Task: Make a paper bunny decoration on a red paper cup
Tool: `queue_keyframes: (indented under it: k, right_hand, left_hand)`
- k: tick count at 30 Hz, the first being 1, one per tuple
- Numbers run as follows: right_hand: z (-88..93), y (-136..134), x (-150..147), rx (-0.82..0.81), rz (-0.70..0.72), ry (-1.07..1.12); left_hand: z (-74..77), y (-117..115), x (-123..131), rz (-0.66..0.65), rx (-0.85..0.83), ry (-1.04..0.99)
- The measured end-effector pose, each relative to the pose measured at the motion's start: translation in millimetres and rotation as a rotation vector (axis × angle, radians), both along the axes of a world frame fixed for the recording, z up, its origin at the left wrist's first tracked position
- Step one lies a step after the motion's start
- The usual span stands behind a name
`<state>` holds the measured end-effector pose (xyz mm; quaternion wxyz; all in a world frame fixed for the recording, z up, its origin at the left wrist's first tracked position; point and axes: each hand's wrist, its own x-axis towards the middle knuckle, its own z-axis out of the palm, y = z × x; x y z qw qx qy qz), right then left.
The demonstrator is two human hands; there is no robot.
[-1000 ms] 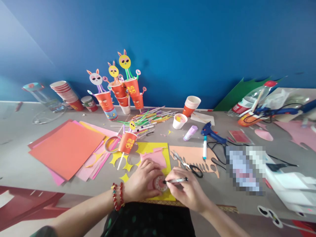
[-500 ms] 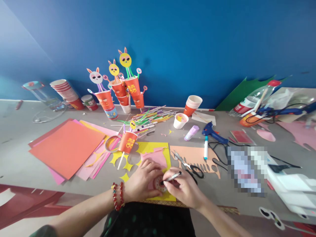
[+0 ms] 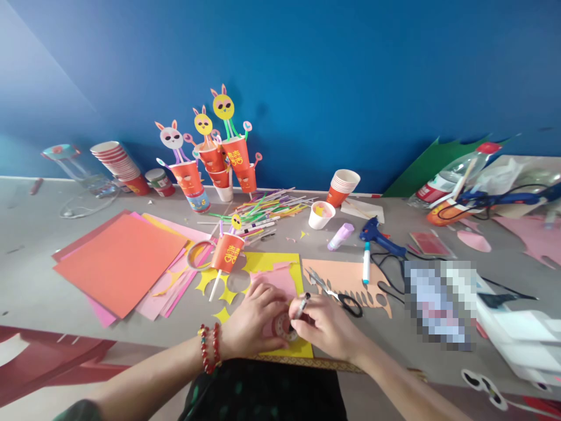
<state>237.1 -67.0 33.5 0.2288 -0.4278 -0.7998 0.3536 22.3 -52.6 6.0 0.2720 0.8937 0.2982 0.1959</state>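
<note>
My left hand (image 3: 258, 318) lies over a pink paper sheet (image 3: 278, 280) on a yellow sheet (image 3: 302, 348). Its thumb and fingers lie around the left side of a red-and-white ring (image 3: 280, 328), pressing it down on the paper. I cannot tell exactly what the ring is. My right hand (image 3: 322, 327) is closed on a pen (image 3: 303, 305), its tip down inside the ring and mostly hidden. Scissors (image 3: 328, 287) with black handles rest on cut orange paper (image 3: 372, 292) beyond my right hand.
Decorated paper-cup figures (image 3: 186, 175) stand by the blue wall. A cup figure (image 3: 228, 251) lies by a tape roll (image 3: 199, 255). Orange sheets (image 3: 120, 263) are at left; straws (image 3: 267, 207), glue stick (image 3: 340, 237), marker (image 3: 366, 263) and glue gun (image 3: 381, 237) lie beyond.
The pen has swung more upright in my right hand, its upper end moving left. My left hand keeps its place on the ring.
</note>
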Motion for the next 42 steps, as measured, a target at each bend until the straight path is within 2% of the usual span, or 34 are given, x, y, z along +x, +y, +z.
queue_keyframes:
  k: [5,10,15,20,25,28,33,42]
  right_hand:
    - [10.0,6.2,-4.9,0.077,0.04,-0.118]
    - [15.4,10.8,-11.5,0.184,0.12,-0.297]
    - [18.4,10.0,-19.5,0.263,0.185,-0.372]
    - [16.9,7.2,-19.4,0.293,0.185,-0.334]
    - [14.9,8.1,-5.4,0.262,0.083,-0.119]
    - [11.4,6.8,0.9,0.281,0.08,-0.051]
    - [7.9,2.3,1.1,0.318,0.141,-0.082]
    - [8.2,0.3,-2.4,0.482,0.26,-0.212]
  left_hand:
    - [4.4,-1.4,0.5,0.027,0.022,0.042]
    - [0.5,-2.1,0.0,0.047,0.04,0.044]
    - [-1.5,-2.9,1.7,0.058,0.055,0.023]
    - [-1.1,-3.4,3.0,0.064,0.065,0.023]
    - [-0.1,-2.3,1.4,0.052,0.044,0.022]
    - [2.5,-1.9,1.2,0.045,0.032,0.028]
    - [5.0,-1.9,1.0,0.047,0.016,0.028]
    - [-0.1,-1.7,1.3,0.048,0.038,0.011]
